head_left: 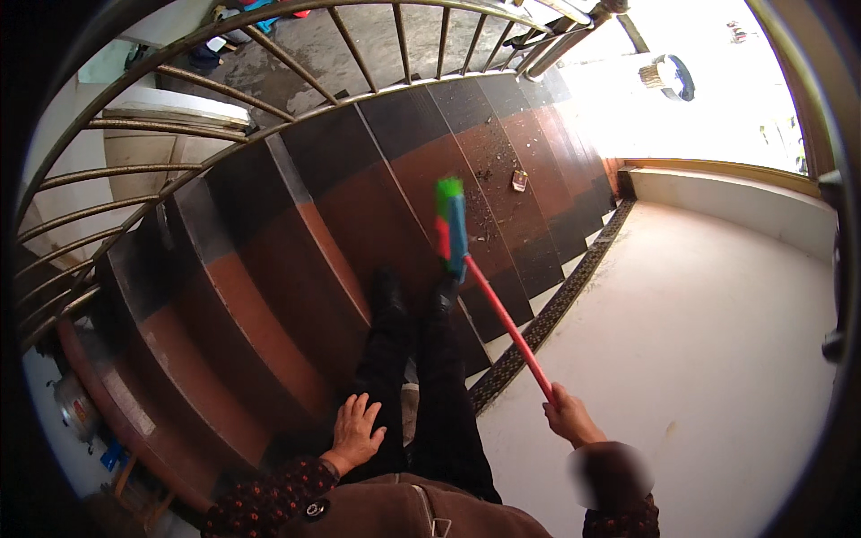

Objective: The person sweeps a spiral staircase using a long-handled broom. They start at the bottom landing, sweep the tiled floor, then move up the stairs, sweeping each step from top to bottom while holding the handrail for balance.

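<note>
A broom with a red handle (506,321) is gripped near its upper end by my right hand (570,415). Its blue head (457,225) has green and red bristles (448,195), blurred, just ahead of my black shoes (442,296). Whether the bristles touch the step cannot be made out. My left hand (356,429) rests on my left thigh with its fingers a little apart and nothing in it. Beyond the broom head, small dark debris (485,175) lies scattered over the brown and black stair treads. Among it is a small crumpled packet (519,180).
A metal railing (356,50) curves along the left and far side of the stairs. The white wall (686,323) with a dark patterned skirting (562,302) closes the right side. Bright light washes out the far right window (733,87). A metal pot (75,407) stands low at left.
</note>
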`<state>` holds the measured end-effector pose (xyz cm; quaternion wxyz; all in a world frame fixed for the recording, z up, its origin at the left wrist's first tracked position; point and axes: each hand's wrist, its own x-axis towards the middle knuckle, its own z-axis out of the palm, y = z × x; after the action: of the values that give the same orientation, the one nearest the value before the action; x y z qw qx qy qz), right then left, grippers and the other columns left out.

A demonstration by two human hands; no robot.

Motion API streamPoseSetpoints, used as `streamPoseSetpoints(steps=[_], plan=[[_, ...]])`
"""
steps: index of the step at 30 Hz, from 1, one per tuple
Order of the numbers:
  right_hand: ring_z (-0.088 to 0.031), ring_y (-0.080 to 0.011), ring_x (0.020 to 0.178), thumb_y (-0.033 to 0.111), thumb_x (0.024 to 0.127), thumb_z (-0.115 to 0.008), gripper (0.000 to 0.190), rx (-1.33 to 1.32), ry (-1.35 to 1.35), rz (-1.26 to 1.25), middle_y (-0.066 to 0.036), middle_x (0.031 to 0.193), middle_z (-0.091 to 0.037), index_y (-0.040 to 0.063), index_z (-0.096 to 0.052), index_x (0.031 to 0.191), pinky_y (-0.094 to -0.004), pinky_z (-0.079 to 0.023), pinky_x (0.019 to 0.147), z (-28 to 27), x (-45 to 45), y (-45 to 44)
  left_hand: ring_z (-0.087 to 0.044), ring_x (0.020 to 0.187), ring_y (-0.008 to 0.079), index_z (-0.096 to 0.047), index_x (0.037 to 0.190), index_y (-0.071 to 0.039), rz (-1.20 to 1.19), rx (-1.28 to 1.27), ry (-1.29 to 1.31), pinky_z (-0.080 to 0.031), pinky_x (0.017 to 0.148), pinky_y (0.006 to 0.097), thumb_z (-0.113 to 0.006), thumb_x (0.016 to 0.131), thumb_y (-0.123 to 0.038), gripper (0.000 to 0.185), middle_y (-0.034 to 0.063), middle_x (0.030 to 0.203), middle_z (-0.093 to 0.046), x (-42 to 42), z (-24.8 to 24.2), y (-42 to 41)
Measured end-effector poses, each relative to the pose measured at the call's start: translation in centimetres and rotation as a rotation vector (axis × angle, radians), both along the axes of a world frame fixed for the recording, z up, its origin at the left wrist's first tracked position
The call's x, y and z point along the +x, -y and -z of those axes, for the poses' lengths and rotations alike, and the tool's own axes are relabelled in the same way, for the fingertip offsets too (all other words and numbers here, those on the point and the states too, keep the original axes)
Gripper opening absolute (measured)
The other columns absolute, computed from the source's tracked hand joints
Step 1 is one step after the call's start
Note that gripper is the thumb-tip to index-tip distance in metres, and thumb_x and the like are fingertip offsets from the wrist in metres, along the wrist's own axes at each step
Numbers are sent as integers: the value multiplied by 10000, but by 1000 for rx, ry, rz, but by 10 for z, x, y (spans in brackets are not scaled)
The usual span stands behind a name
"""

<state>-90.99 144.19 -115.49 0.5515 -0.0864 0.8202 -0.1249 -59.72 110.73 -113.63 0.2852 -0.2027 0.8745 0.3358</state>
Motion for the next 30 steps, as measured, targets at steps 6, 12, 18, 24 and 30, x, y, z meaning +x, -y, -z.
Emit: streamPoseSetpoints(steps=[6,12,18,24,30], plan=[[-644,-506,724,143,912,-610,284,-88,-187,-206,-291,740,-652,-1,-500,1131,-590,-502,639,5,13,3,-373,1350,405,-565,1334,-60,3,69,30,-342,1116,523,-732,825,-260,572,192,1452,-417,20,3,9],[-644,-499,745,115,891,-651,350,-77,-93,28,-270,771,-657,38,-502,1199,-564,-501,656,-13,29,-6,-362,1361,397,-568,1338,-68,32,81,51,-340,1115,524,-733,825,-270,575,184,1461,-415,28,9,5],[-649,-481,724,113,915,-588,266,-101,-283,-233,-271,745,-650,3,-515,1146,-570,-497,632,9,14,9,-352,1370,395,-578,1336,-84,59,60,26,-347,1103,523,-727,829,-298,570,179,1466,-422,29,10,16],[-642,-501,739,91,894,-625,316,-65,-127,9,-284,753,-646,13,-499,1174,-571,-498,643,-2,23,10,-346,1375,393,-587,1323,-87,49,17,31,-349,1095,529,-729,818,-304,568,178,1474,-414,23,11,16],[-649,-491,766,106,902,-600,217,-81,-173,-148,-276,775,-656,25,-533,1092,-585,-502,676,22,15,15,-349,1373,396,-591,1314,-87,55,4,11,-349,1093,531,-730,812,-301,563,179,1477,-410,19,11,20]])
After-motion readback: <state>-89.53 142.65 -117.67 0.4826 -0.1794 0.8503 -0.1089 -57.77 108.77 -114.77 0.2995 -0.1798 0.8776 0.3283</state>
